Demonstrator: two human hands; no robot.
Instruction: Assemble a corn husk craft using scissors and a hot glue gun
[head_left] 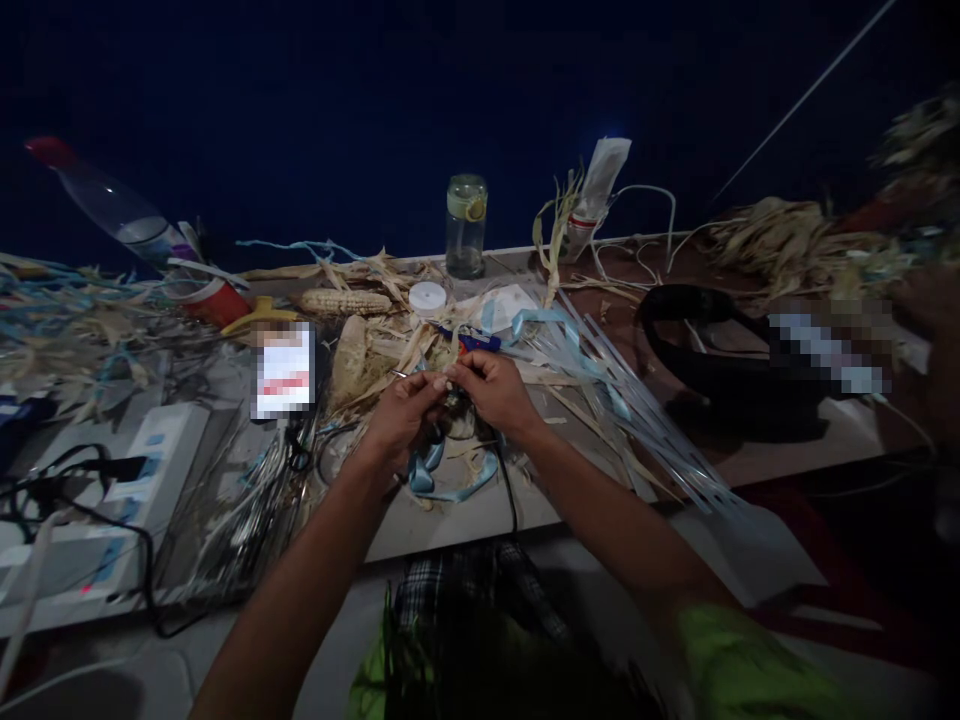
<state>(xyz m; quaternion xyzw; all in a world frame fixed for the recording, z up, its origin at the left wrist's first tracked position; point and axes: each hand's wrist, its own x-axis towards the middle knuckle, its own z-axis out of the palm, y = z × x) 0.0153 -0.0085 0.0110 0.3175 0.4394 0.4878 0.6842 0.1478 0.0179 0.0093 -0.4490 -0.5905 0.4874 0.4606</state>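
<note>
Though dim, two hands (pixel 405 412) (pixel 493 388), one jar (pixel 466 228).

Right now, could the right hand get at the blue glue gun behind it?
Probably yes: the glue gun lies just beyond the right hand, nothing between them, though its fingers pinch a small piece.

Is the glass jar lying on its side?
No, the glass jar stands upright near the far edge of the table.

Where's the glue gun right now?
In the head view, the blue glue gun lies centre-frame, just beyond the right hand, with the white lid behind it to the left.
</note>
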